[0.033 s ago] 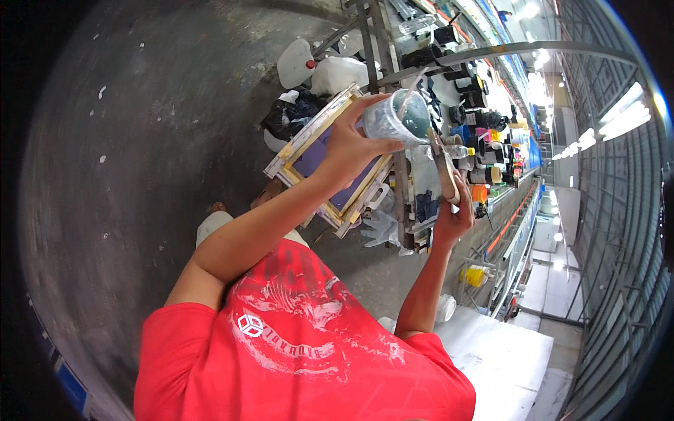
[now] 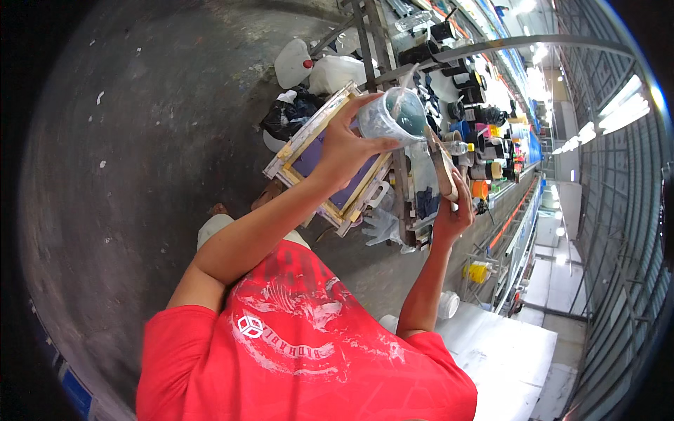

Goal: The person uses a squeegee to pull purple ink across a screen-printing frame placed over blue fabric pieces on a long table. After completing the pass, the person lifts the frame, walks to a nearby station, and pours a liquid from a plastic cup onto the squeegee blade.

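Note:
My left hand (image 2: 344,144) is wrapped round a translucent plastic tub (image 2: 375,118), tilted so that its mouth faces right. Greenish-grey residue coats the inside, and a pale strip (image 2: 406,98) crosses the rim. In my right hand (image 2: 455,214) is a flat scraper (image 2: 442,168) with a pale, wood-like body. Its dark tip meets or nearly meets the tub's rim; I cannot tell whether they touch. Below the tub leans a framed screen (image 2: 303,160) with a purple mesh, partly hidden by my left hand and forearm.
White jugs (image 2: 293,63) and a black plastic bag (image 2: 291,116) lie on the floor beyond the screen. A metal-framed rack or table holds several dark tubs (image 2: 474,95) and a clear bottle (image 2: 456,148). A white board (image 2: 491,351) lies at the lower right.
The tub and both hands keep nearly the same pose. The tub sits very slightly further left and higher in the picture.

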The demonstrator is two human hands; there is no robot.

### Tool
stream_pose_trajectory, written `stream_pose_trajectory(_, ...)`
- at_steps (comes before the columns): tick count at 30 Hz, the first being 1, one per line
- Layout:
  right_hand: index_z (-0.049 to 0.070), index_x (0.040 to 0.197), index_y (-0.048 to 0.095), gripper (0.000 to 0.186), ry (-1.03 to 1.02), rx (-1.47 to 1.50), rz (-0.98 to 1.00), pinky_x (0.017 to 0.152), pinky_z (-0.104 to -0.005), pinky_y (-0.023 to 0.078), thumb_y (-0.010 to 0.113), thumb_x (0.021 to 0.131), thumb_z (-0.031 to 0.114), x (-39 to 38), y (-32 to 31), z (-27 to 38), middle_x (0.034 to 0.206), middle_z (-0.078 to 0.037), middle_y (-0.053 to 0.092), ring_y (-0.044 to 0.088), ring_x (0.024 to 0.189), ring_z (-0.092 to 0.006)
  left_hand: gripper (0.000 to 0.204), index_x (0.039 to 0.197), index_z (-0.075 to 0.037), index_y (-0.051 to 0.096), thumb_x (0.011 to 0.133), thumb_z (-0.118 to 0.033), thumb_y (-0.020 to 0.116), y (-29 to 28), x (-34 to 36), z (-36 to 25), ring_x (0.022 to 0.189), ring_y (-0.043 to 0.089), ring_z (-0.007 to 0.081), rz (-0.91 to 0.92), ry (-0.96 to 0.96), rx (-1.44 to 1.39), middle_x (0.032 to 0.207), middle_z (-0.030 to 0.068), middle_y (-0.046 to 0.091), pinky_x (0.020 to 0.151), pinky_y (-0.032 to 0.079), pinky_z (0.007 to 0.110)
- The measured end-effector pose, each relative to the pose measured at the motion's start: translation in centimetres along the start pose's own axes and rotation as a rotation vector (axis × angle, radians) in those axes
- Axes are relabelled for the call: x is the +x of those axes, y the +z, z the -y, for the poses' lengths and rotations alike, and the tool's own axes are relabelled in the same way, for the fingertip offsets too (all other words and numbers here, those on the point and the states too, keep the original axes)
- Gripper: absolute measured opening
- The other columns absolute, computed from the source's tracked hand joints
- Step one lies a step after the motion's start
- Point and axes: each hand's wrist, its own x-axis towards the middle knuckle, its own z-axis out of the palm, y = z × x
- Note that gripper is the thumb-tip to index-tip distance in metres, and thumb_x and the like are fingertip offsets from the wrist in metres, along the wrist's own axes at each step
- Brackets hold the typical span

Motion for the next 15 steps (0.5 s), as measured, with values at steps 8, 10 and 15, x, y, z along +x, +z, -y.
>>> stream_pose_trajectory(8, 0.002, 0.118, 0.072, 0.031, 0.262, 0.076, 0.052, 0.091, -0.0321, 0.052, 0.071, 0.088, -0.005, -2.5, 0.0, -1.1, 0.115, -0.01, 0.073, 0.067, 0.104, -0.0181, 0.089, 0.145, -0.005, 0.045, 0.069, 0.004, 0.089, -2.2, 0.9, -1.2, 0.117, 0.063, 0.021, 0.041, 0.126, 0.009, 0.131, 0.0099, 0.059, 0.102, 0.055, 0.035)
stream_pose_trajectory(10, 0.001, 0.114, 0.07, 0.024, 0.415, 0.113, -0.051, 0.086, -0.03, 0.052, 0.074, 0.09, 0.002, -4.9, 0.1, -3.1, 0.108, -0.006, 0.072, 0.065, 0.097, -0.0132, 0.096, 0.148, -0.004, 0.037, 0.068, 0.005, 0.089, -3.3, 0.9, -2.6, 0.125, 0.058, 0.0238, 0.106, 0.111, 0.01, 0.137, 0.0117, 0.054, 0.108, 0.051, 0.038)
stream_pose_trajectory(15, 0.002, 0.123, 0.062, 0.036, 0.957, 0.719, -0.306, 0.09, -0.0354, 0.054, 0.077, 0.091, 0.01, -12.2, 2.6, -9.8, 0.114, -0.007, 0.069, 0.065, 0.105, -0.0182, 0.103, 0.148, -0.004, 0.032, 0.065, -0.004, 0.093, -7.9, -0.4, -3.6, 0.134, 0.049, 0.024, 0.154, 0.028, 0.136, 0.142, 0.0104, 0.049, 0.114, 0.044, 0.041)
